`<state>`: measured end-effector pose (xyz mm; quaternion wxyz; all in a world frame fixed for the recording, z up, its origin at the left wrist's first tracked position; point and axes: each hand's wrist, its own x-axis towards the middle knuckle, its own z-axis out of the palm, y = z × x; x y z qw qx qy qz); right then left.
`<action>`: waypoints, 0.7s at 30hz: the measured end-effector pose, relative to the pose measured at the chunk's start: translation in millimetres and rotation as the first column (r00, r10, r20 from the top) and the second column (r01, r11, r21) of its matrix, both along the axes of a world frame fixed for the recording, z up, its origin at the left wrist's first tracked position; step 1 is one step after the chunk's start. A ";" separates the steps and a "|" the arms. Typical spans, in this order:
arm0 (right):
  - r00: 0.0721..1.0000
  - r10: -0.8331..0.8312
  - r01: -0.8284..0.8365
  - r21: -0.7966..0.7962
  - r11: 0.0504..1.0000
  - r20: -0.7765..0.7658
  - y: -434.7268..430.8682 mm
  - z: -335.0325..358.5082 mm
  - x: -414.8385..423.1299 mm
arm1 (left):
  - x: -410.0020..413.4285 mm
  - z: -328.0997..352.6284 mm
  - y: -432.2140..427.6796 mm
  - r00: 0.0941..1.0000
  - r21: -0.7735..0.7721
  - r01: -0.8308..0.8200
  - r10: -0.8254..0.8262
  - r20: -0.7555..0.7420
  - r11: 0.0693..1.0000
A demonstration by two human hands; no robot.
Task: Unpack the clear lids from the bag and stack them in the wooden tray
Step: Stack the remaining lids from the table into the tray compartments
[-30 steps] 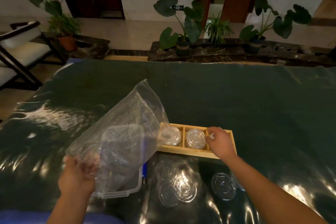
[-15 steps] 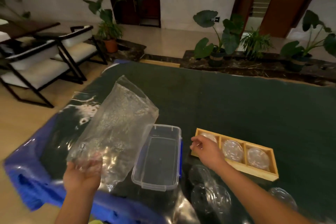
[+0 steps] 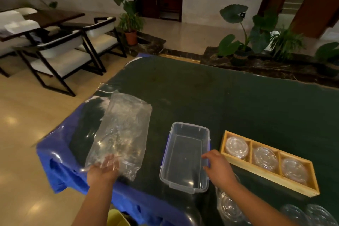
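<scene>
**Emptied bag set aside, loose lids waiting**

The left hand [image 3: 102,169] grips the bottom edge of the clear bag [image 3: 121,134], which lies flat and slack on the worktop [image 3: 201,93], apparently empty and parked at the far left, out of the way. The right hand [image 3: 218,169] hovers loosely open at the rim of the plastic box [image 3: 185,158], holding nothing. The wooden tray [image 3: 267,178] sits to the right with a clear lid in each of its three compartments. More loose lids [image 3: 229,205] lie on the near edge, probably next for stacking.
</scene>
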<state>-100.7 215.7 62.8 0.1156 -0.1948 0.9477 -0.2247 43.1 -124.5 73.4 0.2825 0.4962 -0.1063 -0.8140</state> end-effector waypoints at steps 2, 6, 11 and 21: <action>1.000 0.003 -0.003 0.011 1.000 -0.019 -0.7 -2.1 2.6 | -5.3 -7.9 -7.0 0.998 0.050 0.064 -0.065 0.008 0.997; 0.999 -0.020 0.020 -0.013 1.000 -0.036 -1.5 -3.8 5.7 | -20.8 -16.8 -6.4 0.984 0.040 0.130 -0.134 0.113 0.991; 0.999 -0.028 0.027 -0.034 0.999 -0.035 0.8 -6.9 6.5 | -27.4 -18.8 -7.4 0.940 -0.042 0.241 -0.223 0.259 0.970; 0.999 -0.033 0.032 -0.069 0.997 -0.007 2.3 -6.8 6.1 | -27.8 -18.0 0.4 0.789 -0.156 0.409 -0.263 0.555 0.899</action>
